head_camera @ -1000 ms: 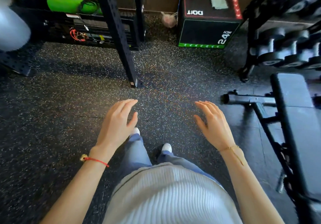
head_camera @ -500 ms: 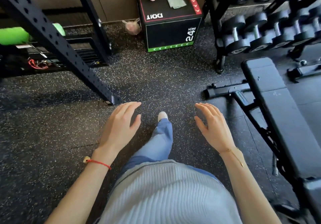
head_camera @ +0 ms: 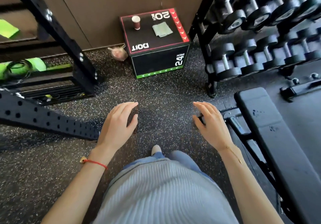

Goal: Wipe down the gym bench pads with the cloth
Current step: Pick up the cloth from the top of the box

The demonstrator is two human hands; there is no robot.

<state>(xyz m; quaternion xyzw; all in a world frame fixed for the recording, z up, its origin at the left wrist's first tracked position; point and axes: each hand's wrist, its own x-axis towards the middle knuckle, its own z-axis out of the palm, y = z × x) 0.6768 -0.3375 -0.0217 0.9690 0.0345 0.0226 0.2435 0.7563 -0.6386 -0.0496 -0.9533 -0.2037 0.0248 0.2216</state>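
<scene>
The person stands on speckled black rubber floor (head_camera: 52, 163), a ribbed pale top and blue jeans nearest, one white shoe toe (head_camera: 155, 149) showing below; both hands are held out over the floor with nothing in them; the left hand (head_camera: 118, 124) has its fingers straight and together, a red string bracelet (head_camera: 95, 162) at the wrist; the right hand (head_camera: 212, 124) is likewise relaxed and flat, a thin gold chain (head_camera: 231, 152) on its wrist; just to the right of that hand runs the black bench pad (head_camera: 271, 136), long and tilted across the corner of the view, with a few pale marks on its surface and its dark metal frame beneath; to the left a black perforated rack beam (head_camera: 43, 121) slants across the floor, green gear stored behind it; farther off, against the brown wall, sits a black box (head_camera: 156, 50) marked 24 inch; the folded grey-green cloth (head_camera: 162, 30) lies on its top, well apart from both hands, with a dark red cup (head_camera: 136, 22) standing upright near it; a small pinkish bag (head_camera: 119, 53) rests on the floor beside the box; a rack of dumbbells (head_camera: 260, 32) fills the far right.
</scene>
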